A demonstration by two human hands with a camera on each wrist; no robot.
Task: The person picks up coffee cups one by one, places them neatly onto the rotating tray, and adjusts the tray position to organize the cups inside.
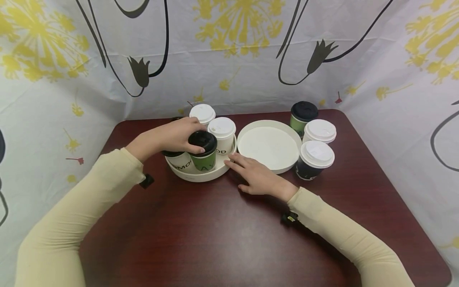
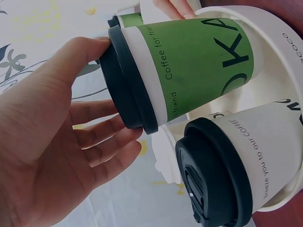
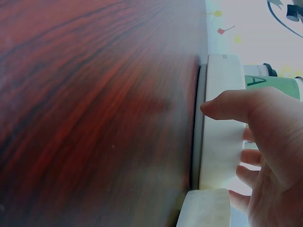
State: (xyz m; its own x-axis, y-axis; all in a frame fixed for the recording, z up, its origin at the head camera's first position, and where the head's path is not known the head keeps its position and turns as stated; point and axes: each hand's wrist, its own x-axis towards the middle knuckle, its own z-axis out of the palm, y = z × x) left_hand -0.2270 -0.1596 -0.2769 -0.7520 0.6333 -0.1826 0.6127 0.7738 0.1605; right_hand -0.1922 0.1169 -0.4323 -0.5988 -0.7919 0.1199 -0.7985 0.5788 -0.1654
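My left hand [image 1: 183,133] grips a green paper coffee cup [image 1: 203,162] by its black lid. In the left wrist view the thumb rests on one side of the lid [image 2: 125,80] and the fingers on the other. The cup is among others on a round white tray [image 1: 186,176]. Beside it are a white cup [image 2: 270,151] with a black lid and two cups with white lids, one in front [image 1: 222,135] and one behind [image 1: 202,113]. My right hand [image 1: 259,177] has its fingers extended at the tray's right rim. Its thumb overlaps the tray wall [image 3: 220,156] in the right wrist view.
A second round white tray [image 1: 269,145] lies right of the first, holding nothing. Along its right side stand a green cup with a black lid [image 1: 304,111], a white-lidded cup [image 1: 320,130] and a dark cup with a white lid [image 1: 312,169]. A patterned cloth [image 1: 229,79] hangs behind the table.
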